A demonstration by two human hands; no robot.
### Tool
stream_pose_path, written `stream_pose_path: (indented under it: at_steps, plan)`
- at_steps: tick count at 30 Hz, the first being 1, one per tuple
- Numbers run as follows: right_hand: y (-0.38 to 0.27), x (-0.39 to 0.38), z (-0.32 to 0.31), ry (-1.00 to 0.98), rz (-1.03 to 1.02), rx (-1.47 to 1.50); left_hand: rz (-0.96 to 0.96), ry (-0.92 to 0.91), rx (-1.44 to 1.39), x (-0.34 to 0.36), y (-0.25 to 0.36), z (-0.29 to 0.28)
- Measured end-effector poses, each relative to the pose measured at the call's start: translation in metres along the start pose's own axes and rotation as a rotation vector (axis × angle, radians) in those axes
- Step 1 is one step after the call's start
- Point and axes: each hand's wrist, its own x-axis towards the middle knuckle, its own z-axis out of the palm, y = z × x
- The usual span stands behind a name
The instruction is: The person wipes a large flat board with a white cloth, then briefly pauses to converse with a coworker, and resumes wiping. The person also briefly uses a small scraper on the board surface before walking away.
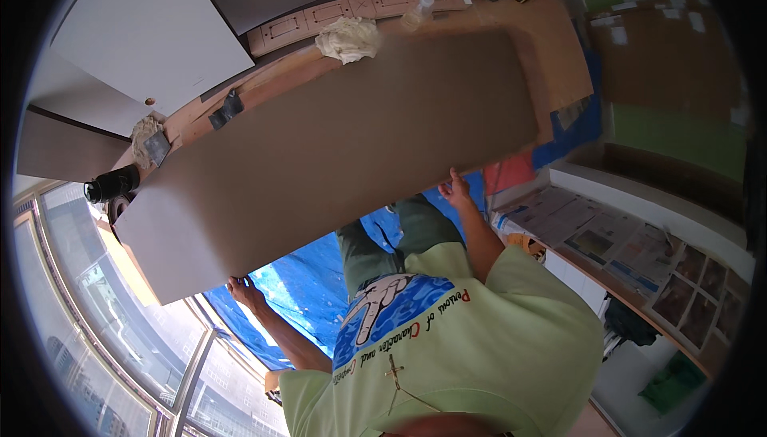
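Observation:
A long, flat grey-brown panel [343,141] lies slanting across the wooden workbench [563,45], its near long edge toward me. At the near left part of that edge, my left hand [246,291] is closed on the panel, most of its fingers hidden below. Farther right on the same edge, my right hand [455,186] grips the panel with the thumb up against the rim and the other fingers partly hidden. The panel's surface looks plain, with nothing lying on it.
Behind the panel are a crumpled cream rag [349,39], a clear plastic cup [419,11], a wooden strip with cut-outs [335,15] and a dark folded piece [227,109]. A black cylindrical item [112,185] stands left. Blue sheeting [300,273] covers the floor; a paper-covered shelf [591,229] stands right.

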Motion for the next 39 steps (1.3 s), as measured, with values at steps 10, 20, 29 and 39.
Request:
stream_pose_path:
  at_steps: [10,20,29,39]
  plan:
    - [-0.054,0.059,-0.055,-0.065,-0.075,0.008,0.376,-0.13,0.931,0.027,-0.017,-0.013]
    - [-0.068,0.043,-0.036,0.112,-0.031,-0.002,0.064,-0.227,0.121,0.002,-0.049,0.006]
    - [-0.042,0.055,-0.023,0.252,-0.188,-0.129,-0.376,-0.055,-0.07,-0.053,-0.084,0.059]
    - [-0.036,0.01,0.023,0.429,-0.349,-0.618,-0.321,-0.265,-0.203,-0.09,-0.034,0.06]
